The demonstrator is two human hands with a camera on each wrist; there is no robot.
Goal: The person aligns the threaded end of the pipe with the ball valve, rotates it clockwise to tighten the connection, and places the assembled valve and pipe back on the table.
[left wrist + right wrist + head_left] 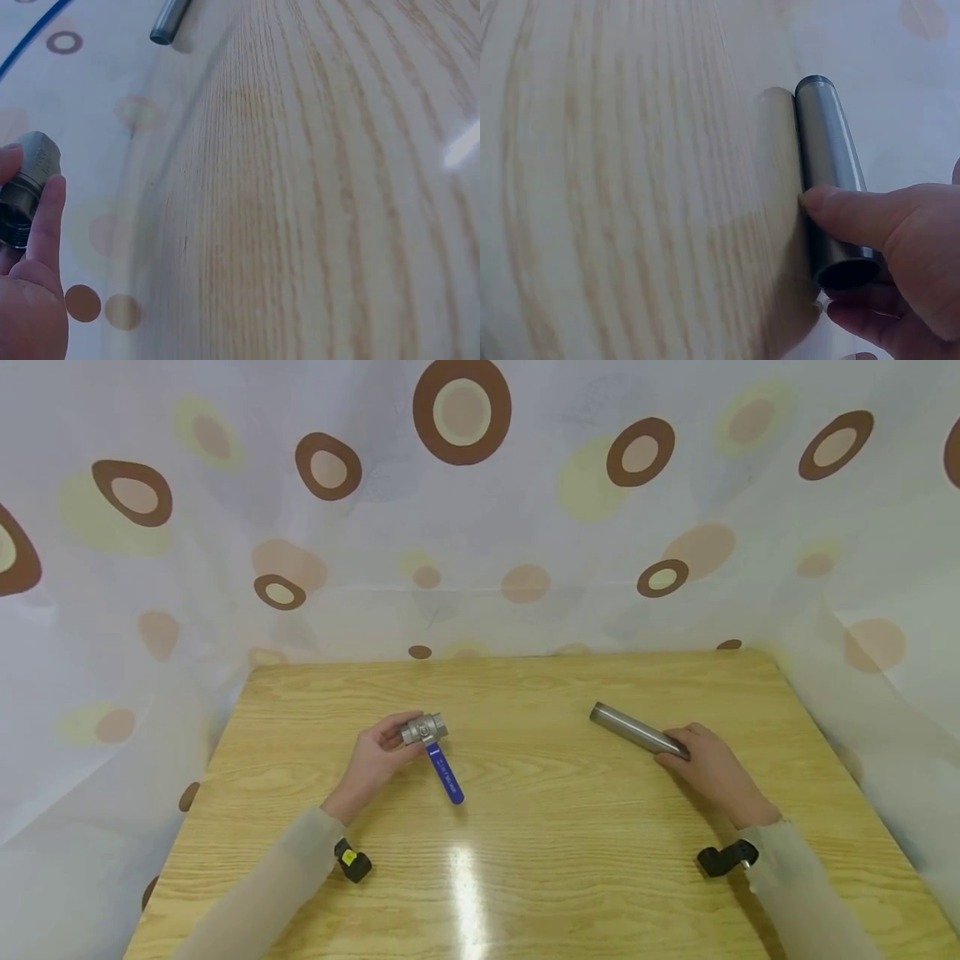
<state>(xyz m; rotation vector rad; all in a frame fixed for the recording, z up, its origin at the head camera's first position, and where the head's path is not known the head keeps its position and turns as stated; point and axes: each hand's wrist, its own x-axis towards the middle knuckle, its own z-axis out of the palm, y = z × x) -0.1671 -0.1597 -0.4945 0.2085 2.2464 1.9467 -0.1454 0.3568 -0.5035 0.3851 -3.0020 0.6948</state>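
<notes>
On the left side of the head view, my left hand [377, 756] grips a metal ball valve [426, 729] by one end of its body. The valve's blue lever handle [446, 774] slants down to the right. In the left wrist view, the thumb and fingers hold the valve body [34, 169], its threaded opening toward the wrist. Across the table, my right hand [708, 764] holds a steel pipe [633, 727] by its near end. The right wrist view shows the thumb on top of the pipe [829, 142], whose open end faces the wrist; some fingers are hidden beneath.
Both hands work over a wooden table [525, 827]. A white sheet with brown and yellow circles [465, 527] hangs behind it and along both sides. Black wrist cameras [351, 860] are strapped to the wrists. A bright reflection lies on the tabletop's front part.
</notes>
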